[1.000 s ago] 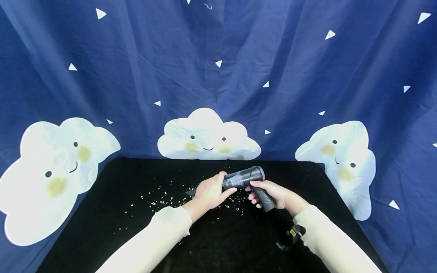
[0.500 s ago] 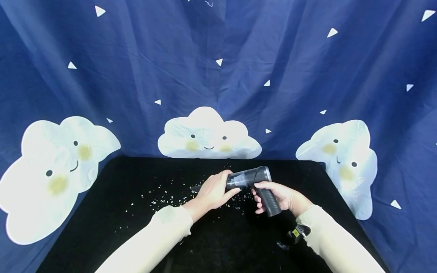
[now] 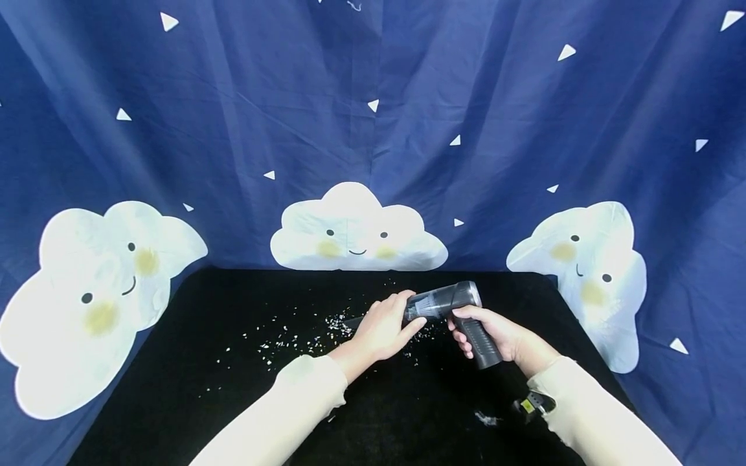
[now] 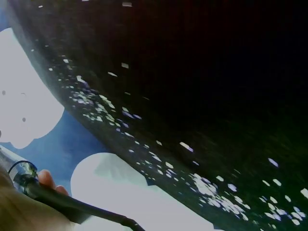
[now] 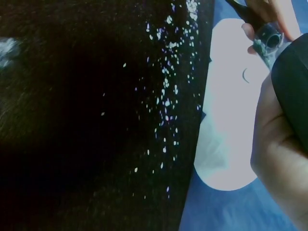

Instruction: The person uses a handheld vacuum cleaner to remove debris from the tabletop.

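A dark handheld vacuum cleaner (image 3: 460,296) with a clear front chamber (image 3: 424,305) lies across both hands, low over the black table. My left hand (image 3: 381,329) holds its front part, fingers over the top and thumb on the near side. A thin black nozzle (image 3: 353,322) sticks out left beyond that hand, and the left wrist view also shows the nozzle (image 4: 86,207). Curled around the ribbed handle (image 3: 480,343) is my right hand (image 3: 507,333). White scraps (image 3: 282,340) are scattered around and under the nozzle; the left hand hides some of them.
The black table (image 3: 373,414) ends at a blue curtain (image 3: 373,142) with cloud prints. Near the right sleeve is a small plug-like piece (image 3: 529,406) with a yellow mark. A whitish wisp (image 3: 486,419) lies on the near right of the table.
Both hands have shifted to the right together with the vacuum cleaner. More white scraps show near the nozzle, where the left hand was covering them. Both grips stay the same.
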### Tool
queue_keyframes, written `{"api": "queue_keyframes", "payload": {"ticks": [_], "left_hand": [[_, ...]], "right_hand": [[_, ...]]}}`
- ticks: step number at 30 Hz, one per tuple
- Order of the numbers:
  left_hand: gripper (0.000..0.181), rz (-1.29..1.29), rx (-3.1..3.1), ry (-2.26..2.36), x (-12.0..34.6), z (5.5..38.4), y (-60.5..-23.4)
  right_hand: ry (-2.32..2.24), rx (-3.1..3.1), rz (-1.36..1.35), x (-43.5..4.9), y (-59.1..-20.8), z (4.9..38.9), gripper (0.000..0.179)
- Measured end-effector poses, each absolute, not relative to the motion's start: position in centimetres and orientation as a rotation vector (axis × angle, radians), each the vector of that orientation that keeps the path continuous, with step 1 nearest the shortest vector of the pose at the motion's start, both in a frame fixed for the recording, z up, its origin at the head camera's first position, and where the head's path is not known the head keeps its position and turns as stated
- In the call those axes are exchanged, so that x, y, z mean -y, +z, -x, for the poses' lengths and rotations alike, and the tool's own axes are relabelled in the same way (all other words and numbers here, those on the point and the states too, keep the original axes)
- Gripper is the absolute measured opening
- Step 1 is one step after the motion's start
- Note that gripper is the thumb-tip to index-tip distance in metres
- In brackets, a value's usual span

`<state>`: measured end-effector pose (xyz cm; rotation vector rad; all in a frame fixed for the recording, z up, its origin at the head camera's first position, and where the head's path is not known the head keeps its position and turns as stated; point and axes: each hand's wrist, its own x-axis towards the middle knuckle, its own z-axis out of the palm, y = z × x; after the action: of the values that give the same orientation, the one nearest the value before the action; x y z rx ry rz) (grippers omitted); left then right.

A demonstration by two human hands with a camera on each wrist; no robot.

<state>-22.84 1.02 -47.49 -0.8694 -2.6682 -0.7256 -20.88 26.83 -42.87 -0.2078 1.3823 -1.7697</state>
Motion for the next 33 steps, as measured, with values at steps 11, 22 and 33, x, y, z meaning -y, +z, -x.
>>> {"api": "queue_keyframes", "payload": {"ticks": [11, 22, 33], "left_hand": [[0.059, 0.846, 2.729, -0.811, -4.7, 21.3, -47.8], [0.062, 0.757, 2.655, -0.919, -8.1, 19.9, -47.7], [0.056, 0.757, 2.660, -0.982, -10.9, 18.4, -48.1]], "right_hand": [[-1.772, -1.472, 0.077, -29.3, -42.0, 18.8, 0.028], [-1.822, -1.405, 0.070, -31.8, -41.0, 17.5, 0.032], [-1.805, -1.431, 0.016, -35.3, -39.5, 15.4, 0.036]]}}
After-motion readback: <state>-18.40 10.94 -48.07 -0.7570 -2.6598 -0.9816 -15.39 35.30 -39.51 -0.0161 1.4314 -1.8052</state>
